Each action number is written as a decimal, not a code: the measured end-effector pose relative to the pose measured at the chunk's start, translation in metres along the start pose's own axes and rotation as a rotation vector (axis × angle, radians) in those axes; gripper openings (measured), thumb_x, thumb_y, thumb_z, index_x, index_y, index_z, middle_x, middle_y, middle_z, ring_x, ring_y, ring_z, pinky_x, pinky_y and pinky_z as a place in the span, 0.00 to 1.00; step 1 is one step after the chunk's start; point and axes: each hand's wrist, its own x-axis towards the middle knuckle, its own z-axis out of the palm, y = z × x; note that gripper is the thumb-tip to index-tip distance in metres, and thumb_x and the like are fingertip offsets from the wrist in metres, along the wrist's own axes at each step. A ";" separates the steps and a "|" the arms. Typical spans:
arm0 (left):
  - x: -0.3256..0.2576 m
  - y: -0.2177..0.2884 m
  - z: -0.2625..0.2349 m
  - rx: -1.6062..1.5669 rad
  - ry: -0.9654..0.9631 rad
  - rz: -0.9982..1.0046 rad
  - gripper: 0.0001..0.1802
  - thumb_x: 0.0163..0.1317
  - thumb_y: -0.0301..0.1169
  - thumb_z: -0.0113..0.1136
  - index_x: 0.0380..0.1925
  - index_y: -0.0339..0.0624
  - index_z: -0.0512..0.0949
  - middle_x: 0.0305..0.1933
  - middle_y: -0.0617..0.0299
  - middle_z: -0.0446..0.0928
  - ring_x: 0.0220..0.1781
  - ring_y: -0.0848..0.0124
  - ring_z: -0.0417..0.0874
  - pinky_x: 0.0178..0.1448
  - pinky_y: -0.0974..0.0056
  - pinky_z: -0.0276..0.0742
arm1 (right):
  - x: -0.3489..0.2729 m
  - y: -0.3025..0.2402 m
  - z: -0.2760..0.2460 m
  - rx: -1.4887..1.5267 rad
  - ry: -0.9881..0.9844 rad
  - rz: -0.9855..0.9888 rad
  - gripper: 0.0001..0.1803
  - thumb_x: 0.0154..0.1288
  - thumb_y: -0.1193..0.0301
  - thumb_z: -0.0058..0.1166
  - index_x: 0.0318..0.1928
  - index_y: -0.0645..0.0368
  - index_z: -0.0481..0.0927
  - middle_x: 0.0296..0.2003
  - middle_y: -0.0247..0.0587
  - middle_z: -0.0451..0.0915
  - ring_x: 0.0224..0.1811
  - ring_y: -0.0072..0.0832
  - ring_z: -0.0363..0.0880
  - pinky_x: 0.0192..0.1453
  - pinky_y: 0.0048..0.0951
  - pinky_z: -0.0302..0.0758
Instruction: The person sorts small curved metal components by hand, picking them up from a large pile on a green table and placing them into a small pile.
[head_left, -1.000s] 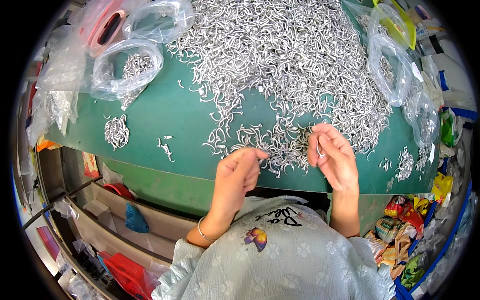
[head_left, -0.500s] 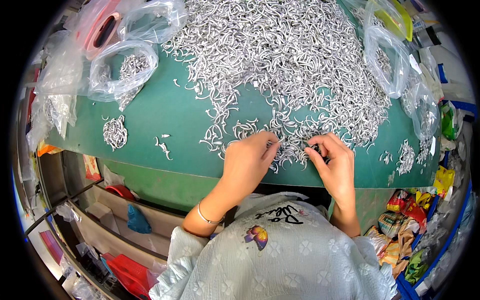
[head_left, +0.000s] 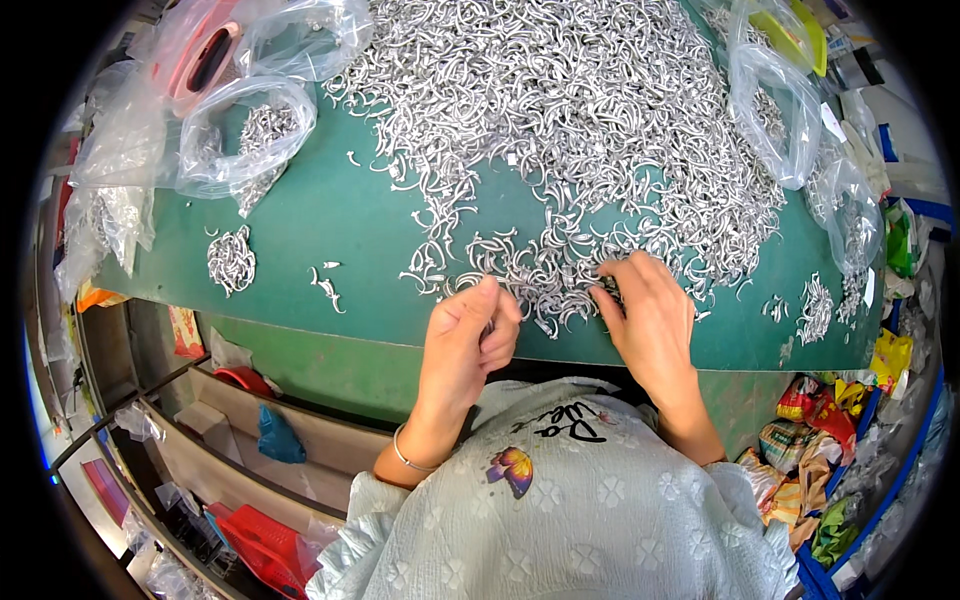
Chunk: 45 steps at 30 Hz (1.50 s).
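Note:
A big heap of small, curved silver metal pieces point(head_left: 560, 110) covers the far middle of the green table point(head_left: 380, 250), with a looser spread reaching the near edge. My left hand point(head_left: 468, 328) is closed at the near left of that spread, thumb pressed against its curled fingers. Whatever it may pinch is too small or hidden to make out. On the right, my right hand point(head_left: 648, 312) hovers at the spread's near edge, fingers bent and thumb apart from them. Its fingertips touch or nearly touch the metal pieces, and nothing shows between them.
A small pile of metal pieces point(head_left: 231, 261) lies at the left, another small pile point(head_left: 815, 308) at the right. Clear plastic bags point(head_left: 285, 95) holding pieces stand at both sides. Below left are shelves with a red basket point(head_left: 262, 545); at lower right, colourful packages point(head_left: 800, 440).
My left hand has drawn back left and nearer to me, turning and closing its fingers. My right hand has shifted slightly left, its fingers now lower over the pieces.

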 end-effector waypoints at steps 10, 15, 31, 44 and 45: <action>0.005 -0.003 0.027 -0.474 0.063 -0.120 0.30 0.69 0.44 0.29 0.56 0.26 0.60 0.63 0.39 0.56 0.67 0.52 0.57 0.68 0.54 0.54 | 0.003 0.003 -0.002 0.006 0.020 -0.056 0.04 0.47 0.77 0.56 0.25 0.59 0.73 0.24 0.37 0.68 0.29 0.34 0.71 0.28 0.33 0.69; 0.005 -0.007 0.029 -0.498 0.017 -0.083 0.31 0.69 0.45 0.25 0.58 0.26 0.59 0.65 0.36 0.51 0.69 0.48 0.49 0.69 0.51 0.50 | 0.003 0.004 0.001 0.006 0.020 -0.101 0.05 0.48 0.77 0.56 0.26 0.60 0.73 0.25 0.38 0.69 0.30 0.35 0.71 0.29 0.33 0.70; 0.004 -0.006 0.035 -0.671 0.029 -0.084 0.35 0.68 0.48 0.26 0.62 0.26 0.48 0.68 0.37 0.43 0.70 0.49 0.44 0.70 0.49 0.43 | 0.000 0.013 -0.012 0.134 -0.015 0.148 0.07 0.49 0.76 0.59 0.26 0.60 0.73 0.21 0.38 0.70 0.20 0.34 0.70 0.24 0.33 0.65; 0.009 -0.013 0.045 -0.528 -0.001 -0.135 0.37 0.67 0.52 0.26 0.60 0.25 0.53 0.66 0.42 0.51 0.67 0.58 0.56 0.70 0.56 0.48 | -0.006 -0.026 -0.013 0.463 0.023 -0.009 0.08 0.47 0.78 0.59 0.29 0.61 0.75 0.23 0.38 0.72 0.23 0.31 0.72 0.26 0.28 0.69; 0.009 -0.013 0.045 -0.527 -0.020 -0.139 0.37 0.67 0.52 0.26 0.60 0.25 0.53 0.66 0.42 0.51 0.67 0.59 0.55 0.70 0.56 0.47 | -0.006 -0.026 -0.010 0.457 0.037 -0.016 0.08 0.47 0.78 0.60 0.29 0.61 0.75 0.23 0.38 0.73 0.23 0.31 0.73 0.26 0.28 0.69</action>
